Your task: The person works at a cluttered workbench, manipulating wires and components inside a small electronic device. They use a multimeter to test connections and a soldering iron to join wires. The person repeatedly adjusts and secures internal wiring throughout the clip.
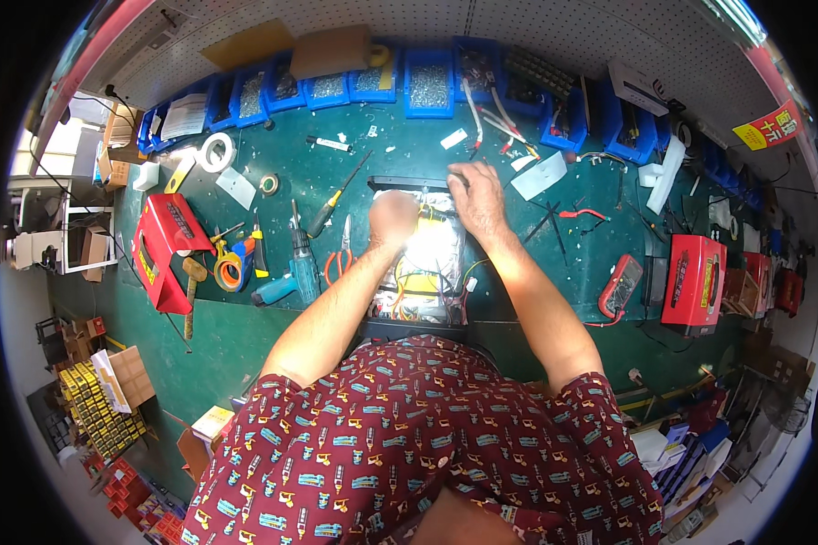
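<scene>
An opened electronic unit (432, 256) lies in front of me, with yellow-wrapped parts, silvery sides and loose wires inside. Strong light washes out its middle. A black end panel (398, 183) runs across its far end. My left hand (394, 218) is closed like a fist over the unit's far left corner, smeared by motion; whatever it holds is hidden. At the right end of the panel, the curled fingers and thumb of my right hand (479, 202) grip the edge. Red-handled pliers (344, 254) and a screwdriver (329, 211) lie left of my left hand.
Left lie a teal power drill (302, 268), a hammer (192, 286), tape rolls (231, 271) and a red casing (165, 245). Blue parts bins (429, 91) line the back. To the right are cables (554, 222), a red multimeter (620, 285) and a red box (693, 283).
</scene>
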Action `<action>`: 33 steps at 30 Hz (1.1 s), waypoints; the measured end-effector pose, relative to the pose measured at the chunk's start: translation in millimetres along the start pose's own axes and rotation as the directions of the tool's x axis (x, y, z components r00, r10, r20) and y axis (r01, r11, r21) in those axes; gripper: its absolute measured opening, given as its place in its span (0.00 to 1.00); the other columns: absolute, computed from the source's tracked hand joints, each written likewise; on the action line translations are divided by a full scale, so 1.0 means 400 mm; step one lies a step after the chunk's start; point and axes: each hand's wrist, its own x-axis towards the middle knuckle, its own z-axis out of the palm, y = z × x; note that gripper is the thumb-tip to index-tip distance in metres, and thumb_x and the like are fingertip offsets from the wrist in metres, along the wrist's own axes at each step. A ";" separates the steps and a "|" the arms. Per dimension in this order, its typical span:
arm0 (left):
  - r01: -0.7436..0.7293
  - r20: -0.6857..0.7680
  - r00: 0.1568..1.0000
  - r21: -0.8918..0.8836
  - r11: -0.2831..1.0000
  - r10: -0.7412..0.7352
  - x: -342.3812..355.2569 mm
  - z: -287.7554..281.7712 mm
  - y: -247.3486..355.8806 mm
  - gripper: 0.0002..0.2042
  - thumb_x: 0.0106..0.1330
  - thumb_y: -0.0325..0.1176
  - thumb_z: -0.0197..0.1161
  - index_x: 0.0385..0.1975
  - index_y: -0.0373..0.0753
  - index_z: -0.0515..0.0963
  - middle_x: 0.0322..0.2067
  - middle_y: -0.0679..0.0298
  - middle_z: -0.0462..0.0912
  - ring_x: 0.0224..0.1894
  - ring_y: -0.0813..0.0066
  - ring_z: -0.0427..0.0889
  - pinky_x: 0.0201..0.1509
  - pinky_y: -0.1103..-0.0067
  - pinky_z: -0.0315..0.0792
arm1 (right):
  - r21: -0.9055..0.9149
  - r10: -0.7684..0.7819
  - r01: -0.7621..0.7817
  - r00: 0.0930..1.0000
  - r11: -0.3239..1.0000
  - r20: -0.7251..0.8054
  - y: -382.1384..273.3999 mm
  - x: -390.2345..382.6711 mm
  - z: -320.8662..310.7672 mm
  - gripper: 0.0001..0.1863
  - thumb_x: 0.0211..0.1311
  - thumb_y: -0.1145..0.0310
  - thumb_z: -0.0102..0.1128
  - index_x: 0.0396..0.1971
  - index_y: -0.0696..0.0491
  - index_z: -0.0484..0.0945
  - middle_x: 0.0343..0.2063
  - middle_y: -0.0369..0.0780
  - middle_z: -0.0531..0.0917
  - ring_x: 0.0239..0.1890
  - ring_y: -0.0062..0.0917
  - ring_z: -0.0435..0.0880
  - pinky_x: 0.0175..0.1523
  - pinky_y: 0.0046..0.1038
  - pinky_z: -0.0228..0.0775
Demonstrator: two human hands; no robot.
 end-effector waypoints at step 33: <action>0.259 -0.008 0.961 -0.340 0.904 -0.278 -0.043 0.032 0.086 0.06 0.62 0.29 0.66 0.32 0.33 0.82 0.26 0.66 0.84 0.26 0.81 0.78 0.31 0.80 0.73 | -0.230 0.109 -0.074 0.983 0.970 0.145 0.002 0.004 0.031 0.12 0.60 0.65 0.64 0.42 0.50 0.87 0.40 0.42 0.82 0.51 0.38 0.77 0.59 0.40 0.66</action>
